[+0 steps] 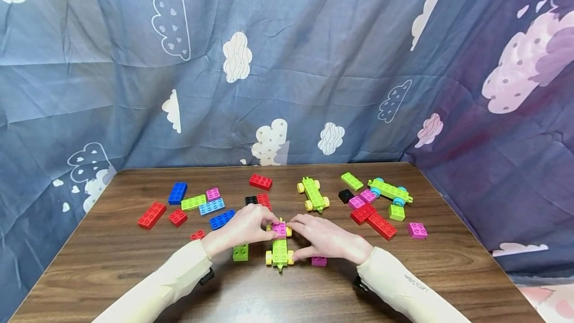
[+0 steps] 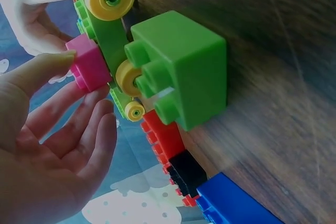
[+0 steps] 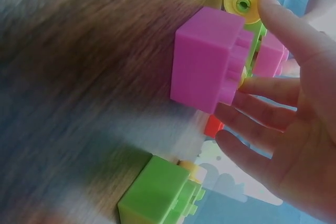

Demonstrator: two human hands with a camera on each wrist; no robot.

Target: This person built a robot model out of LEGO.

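Note:
A lime-green toy car base (image 1: pixel 280 248) with yellow wheels lies lengthwise before me. My left hand (image 1: pixel 252 223) pinches a pink brick (image 1: pixel 279 229) between thumb and fingers at the far end of the base. In the left wrist view that pink brick (image 2: pixel 90 62) sits against the base's studded side. From the right, my right hand (image 1: pixel 329 238) reaches to the base with fingers spread. Its thumb touches a yellow wheel (image 3: pixel 242 4), and its index finger reaches the farther wheel on that side. Another pink brick (image 3: pixel 205 61) stands below the right hand.
A green brick (image 1: pixel 240 252) lies left of the base. Behind it are a second car base (image 1: pixel 314 194) and, farther right, one with blue wheels (image 1: pixel 389 191). Red bricks (image 1: pixel 381 226) lie at right; blue (image 1: pixel 178 193) and red bricks (image 1: pixel 152 215) lie at left. A cloud-patterned cloth (image 1: pixel 287 88) hangs behind the table.

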